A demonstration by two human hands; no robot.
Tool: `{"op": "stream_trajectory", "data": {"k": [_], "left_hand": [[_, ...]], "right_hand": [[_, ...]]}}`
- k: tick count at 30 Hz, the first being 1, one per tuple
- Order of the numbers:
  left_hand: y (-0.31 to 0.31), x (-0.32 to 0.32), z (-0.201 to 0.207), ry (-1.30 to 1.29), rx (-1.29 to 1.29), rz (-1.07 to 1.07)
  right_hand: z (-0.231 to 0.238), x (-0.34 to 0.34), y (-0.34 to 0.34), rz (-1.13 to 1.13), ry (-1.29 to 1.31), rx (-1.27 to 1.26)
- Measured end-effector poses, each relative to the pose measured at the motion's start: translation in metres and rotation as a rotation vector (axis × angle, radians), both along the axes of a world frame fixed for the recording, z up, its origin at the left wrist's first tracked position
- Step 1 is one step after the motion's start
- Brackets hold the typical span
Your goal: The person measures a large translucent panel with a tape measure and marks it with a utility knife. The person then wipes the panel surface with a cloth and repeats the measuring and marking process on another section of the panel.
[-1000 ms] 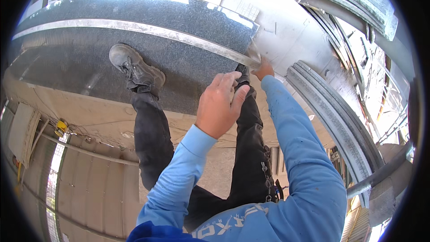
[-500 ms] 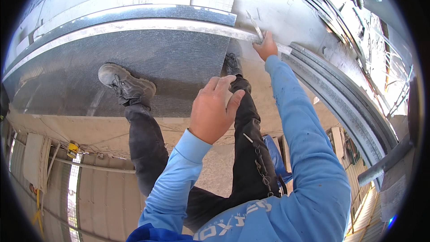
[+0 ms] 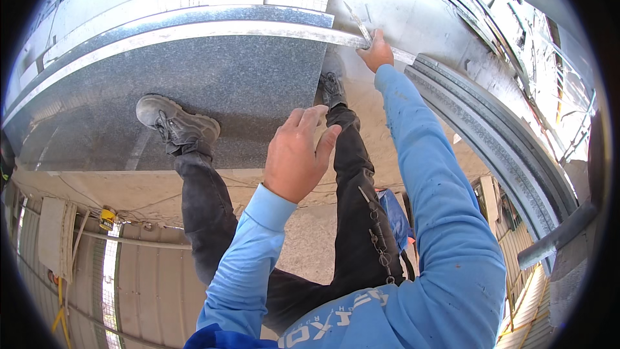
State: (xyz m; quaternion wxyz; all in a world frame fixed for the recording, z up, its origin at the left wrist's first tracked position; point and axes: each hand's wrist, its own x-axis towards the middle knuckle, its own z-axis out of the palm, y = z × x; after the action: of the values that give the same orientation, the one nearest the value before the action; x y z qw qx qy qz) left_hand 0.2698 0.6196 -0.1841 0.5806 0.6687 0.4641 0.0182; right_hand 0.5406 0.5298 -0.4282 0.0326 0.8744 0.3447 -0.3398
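My left hand (image 3: 298,153) hovers above my legs, its fingers loosely bent and the thumb apart, with nothing in it. Reaching far forward, my right hand (image 3: 378,53) is closed round a slim, pointed, pale tool (image 3: 359,25) whose tip sticks up to the left. The same hand sits against a long pale straight bar (image 3: 245,30). That bar runs along the far edge of a dark grey metal sheet (image 3: 245,90). How the right fingers split between tool and bar is partly hidden.
My left shoe (image 3: 174,119) stands on the sheet; my right shoe (image 3: 333,89) is beside its right edge. Long metal channels (image 3: 491,142) are stacked at right, near a round pipe (image 3: 558,236). A small yellow object (image 3: 107,218) shows at lower left.
The view has shifted slightly. Both hands appear a little further left, the right one also slightly higher in the picture. Its grip on the pointed tool looks unchanged.
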Motion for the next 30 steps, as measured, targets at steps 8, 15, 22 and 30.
{"op": "stream_trajectory", "data": {"k": [8,15,22,30], "left_hand": [[0.003,-0.002,-0.001,-0.012,-0.023,0.018],[0.005,-0.002,-0.001,-0.013,-0.029,0.043],[0.007,-0.004,-0.002,-0.006,-0.022,0.051],[0.006,-0.003,-0.002,-0.012,-0.047,0.049]], "right_hand": [[-0.009,-0.002,0.002,0.015,0.002,0.057],[0.004,-0.035,0.034,0.143,0.075,0.163],[-0.004,-0.041,0.047,0.248,0.155,0.168],[-0.001,-0.040,0.049,0.235,0.169,0.173]]}}
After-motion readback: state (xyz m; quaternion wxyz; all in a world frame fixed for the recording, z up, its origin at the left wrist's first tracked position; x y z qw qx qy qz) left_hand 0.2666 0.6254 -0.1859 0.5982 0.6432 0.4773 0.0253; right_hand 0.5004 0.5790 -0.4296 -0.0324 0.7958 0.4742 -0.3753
